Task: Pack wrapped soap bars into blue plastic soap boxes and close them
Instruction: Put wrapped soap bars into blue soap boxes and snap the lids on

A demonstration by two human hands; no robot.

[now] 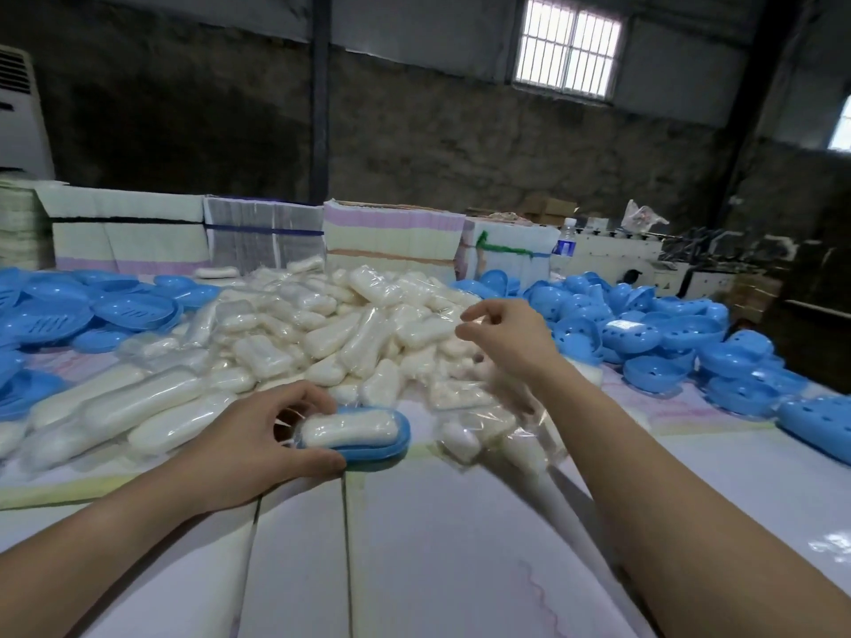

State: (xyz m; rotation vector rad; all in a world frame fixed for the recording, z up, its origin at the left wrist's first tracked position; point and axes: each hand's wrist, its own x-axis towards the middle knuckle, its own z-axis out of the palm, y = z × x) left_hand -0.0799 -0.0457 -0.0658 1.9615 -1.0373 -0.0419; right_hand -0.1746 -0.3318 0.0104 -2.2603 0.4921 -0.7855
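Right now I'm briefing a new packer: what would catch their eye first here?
A big heap of wrapped white soap bars fills the table's middle, flanked by piles of blue box halves on both sides. Up front, the left hand holds a blue box bottom with one soap inside, lid off; the right hand hovers over the heap.

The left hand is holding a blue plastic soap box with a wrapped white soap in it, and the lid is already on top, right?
Not quite. The head view shows the left hand holding the blue plastic soap box with the wrapped white soap in it, but no lid is on top: the soap lies uncovered.
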